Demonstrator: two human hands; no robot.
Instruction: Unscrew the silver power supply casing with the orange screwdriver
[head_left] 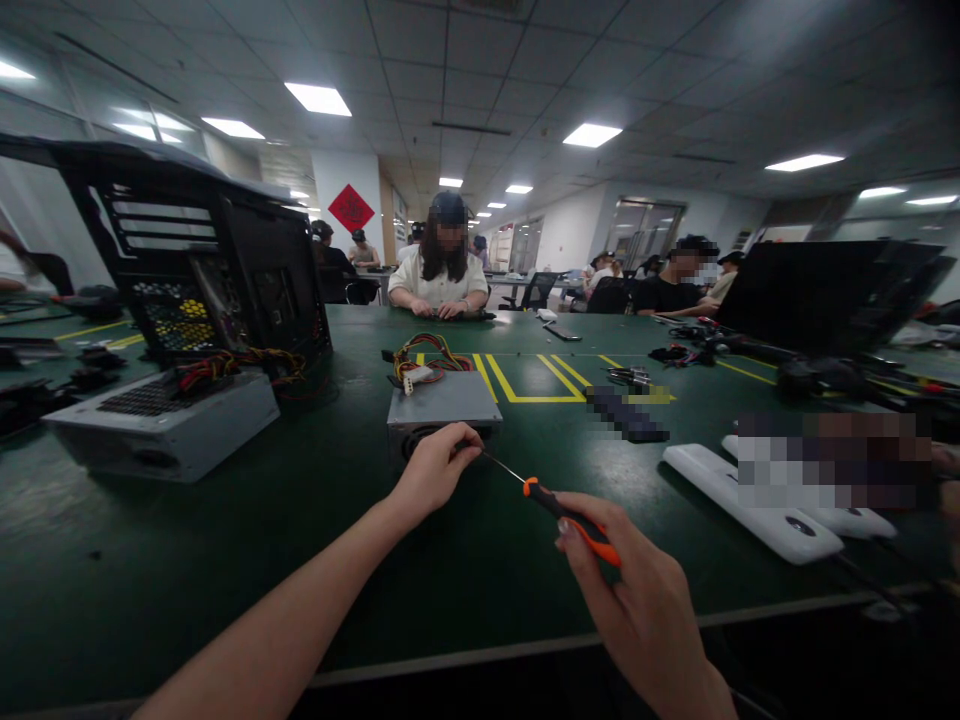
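A grey power supply unit (pixel 442 395) sits on the green table in front of me, its round fan grille partly hidden by my left hand (pixel 435 468). The fingers of that hand are pinched together by the unit's lower right side, at the tip of the screwdriver; what is between them is too small to make out. My right hand (pixel 637 580) is wrapped round the black and orange handle of the screwdriver (pixel 581 525). Its thin metal shaft points up and left towards the pinched fingertips. Colored cables (pixel 431 358) with a white connector lie on and behind the unit.
On the left, a second power supply (pixel 169 435) lies before a black computer case (pixel 262 270). White power strips (pixel 750 500) lie at right, and a pixelated dark object (pixel 626 413) is nearer the middle. Across the table sits a person (pixel 442 265) working with both hands.
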